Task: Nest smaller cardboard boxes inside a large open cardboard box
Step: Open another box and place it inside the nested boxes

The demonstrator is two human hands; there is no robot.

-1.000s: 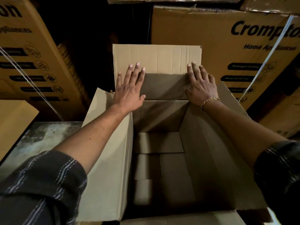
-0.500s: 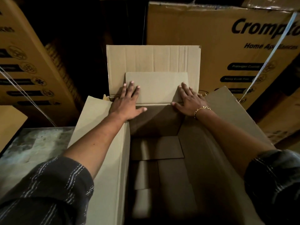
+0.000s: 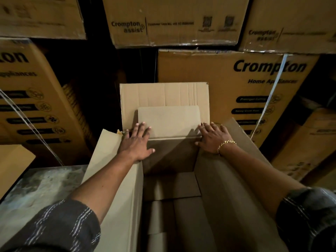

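Note:
A large open cardboard box stands in front of me, its side flaps spread left and right and its far flap upright. Inside it sits a smaller open box whose far flap is folded back against the large box's far flap. My left hand lies flat on the left end of that fold, fingers spread. My right hand, with a gold bracelet, presses flat on the right end. Neither hand grips anything. The inner box's bottom flaps show in shadow below.
Printed Crompton cartons are stacked close behind and on both sides, some bound with white strapping. A grey stained surface lies to the left of the big box, with a plain cardboard corner at the far left.
The smaller box's far flap went from dark and leaning inward to folded back flat against the big flap. Both hands slid down from the upper flap to the fold line.

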